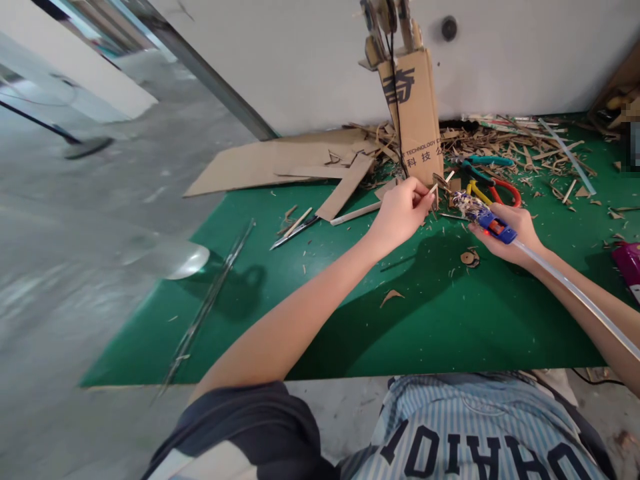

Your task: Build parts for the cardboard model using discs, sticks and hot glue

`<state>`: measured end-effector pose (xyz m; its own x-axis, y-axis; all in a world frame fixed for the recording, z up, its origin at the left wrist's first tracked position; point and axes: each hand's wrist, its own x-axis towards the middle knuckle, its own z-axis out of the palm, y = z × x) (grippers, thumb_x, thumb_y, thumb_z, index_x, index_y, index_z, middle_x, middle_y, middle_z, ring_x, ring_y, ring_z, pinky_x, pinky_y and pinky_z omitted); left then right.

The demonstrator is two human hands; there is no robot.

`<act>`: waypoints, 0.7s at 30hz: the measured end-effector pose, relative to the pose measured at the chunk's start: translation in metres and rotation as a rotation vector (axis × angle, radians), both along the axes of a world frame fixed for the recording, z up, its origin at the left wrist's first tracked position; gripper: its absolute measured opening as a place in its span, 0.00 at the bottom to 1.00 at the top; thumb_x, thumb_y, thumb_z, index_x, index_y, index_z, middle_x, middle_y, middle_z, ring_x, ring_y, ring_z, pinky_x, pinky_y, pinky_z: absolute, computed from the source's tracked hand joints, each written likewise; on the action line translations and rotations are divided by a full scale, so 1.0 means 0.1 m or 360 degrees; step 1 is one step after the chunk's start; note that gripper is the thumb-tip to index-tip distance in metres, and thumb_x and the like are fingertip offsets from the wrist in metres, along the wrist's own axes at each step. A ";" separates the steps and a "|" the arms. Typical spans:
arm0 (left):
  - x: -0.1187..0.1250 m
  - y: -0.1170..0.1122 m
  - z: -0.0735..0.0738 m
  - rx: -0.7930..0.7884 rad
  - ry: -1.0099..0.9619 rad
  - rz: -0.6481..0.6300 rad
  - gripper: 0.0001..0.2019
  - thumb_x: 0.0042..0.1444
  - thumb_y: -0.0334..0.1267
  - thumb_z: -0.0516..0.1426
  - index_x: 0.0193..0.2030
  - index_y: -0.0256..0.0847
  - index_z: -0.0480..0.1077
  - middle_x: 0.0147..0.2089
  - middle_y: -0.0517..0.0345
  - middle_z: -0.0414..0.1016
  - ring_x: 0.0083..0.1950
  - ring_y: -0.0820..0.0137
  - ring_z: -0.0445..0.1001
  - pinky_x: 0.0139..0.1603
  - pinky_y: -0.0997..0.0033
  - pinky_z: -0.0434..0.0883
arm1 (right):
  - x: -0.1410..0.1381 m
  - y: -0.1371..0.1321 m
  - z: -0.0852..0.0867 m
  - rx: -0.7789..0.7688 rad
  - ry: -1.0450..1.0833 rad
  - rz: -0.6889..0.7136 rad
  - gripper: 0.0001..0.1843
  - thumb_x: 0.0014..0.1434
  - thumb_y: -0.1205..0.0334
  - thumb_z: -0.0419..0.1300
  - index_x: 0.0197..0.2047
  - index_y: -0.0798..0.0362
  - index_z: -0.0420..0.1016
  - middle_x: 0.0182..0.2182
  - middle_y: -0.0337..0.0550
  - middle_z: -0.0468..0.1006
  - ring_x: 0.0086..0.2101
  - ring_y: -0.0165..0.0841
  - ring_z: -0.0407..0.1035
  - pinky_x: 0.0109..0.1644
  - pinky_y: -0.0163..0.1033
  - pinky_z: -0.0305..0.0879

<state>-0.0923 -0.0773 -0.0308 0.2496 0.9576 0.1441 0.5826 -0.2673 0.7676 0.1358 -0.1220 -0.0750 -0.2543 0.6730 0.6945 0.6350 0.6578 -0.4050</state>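
My left hand (403, 208) pinches a thin pale wooden stick (433, 189) between thumb and fingertips. Right beside it is a small brown cardboard piece (442, 181); whether my fingers touch it too, I cannot tell. In my right hand (517, 233) lies a blue hot glue gun (493, 223), its front end coated with shavings and strings and pointing at the cardboard piece. A long clear glue stick (570, 287) runs out of its rear along my forearm. Behind my left hand stands a tall cardboard structure (417, 127) with round cardboard parts and a black cord at its top.
Teal-handled pliers (487, 161) and red-and-yellow-handled pliers (505, 190) lie behind the glue gun. Cardboard scraps (520, 143) pile along the wall. A craft knife (295, 232), clear glue sticks (215, 293), flat cardboard (280, 160) and a cardboard disc (469, 258) rest on the green table (350, 340).
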 end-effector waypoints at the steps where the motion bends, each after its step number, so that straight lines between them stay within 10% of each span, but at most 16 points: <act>1: 0.00 0.00 0.00 -0.0010 0.0009 -0.0001 0.09 0.64 0.29 0.56 0.33 0.42 0.63 0.25 0.62 0.73 0.25 0.74 0.70 0.29 0.70 0.63 | 0.00 0.00 0.00 0.0014 -0.0020 0.0001 0.19 0.60 0.54 0.65 0.28 0.48 0.57 0.20 0.32 0.62 0.20 0.26 0.57 0.24 0.35 0.55; 21: 0.00 0.02 -0.05 0.0000 -0.0066 -0.0066 0.12 0.67 0.31 0.54 0.30 0.44 0.62 0.23 0.63 0.71 0.23 0.75 0.68 0.28 0.70 0.63 | -0.01 0.00 -0.02 -0.0050 -0.0093 -0.0072 0.21 0.61 0.50 0.63 0.27 0.46 0.54 0.21 0.35 0.65 0.21 0.29 0.62 0.25 0.36 0.58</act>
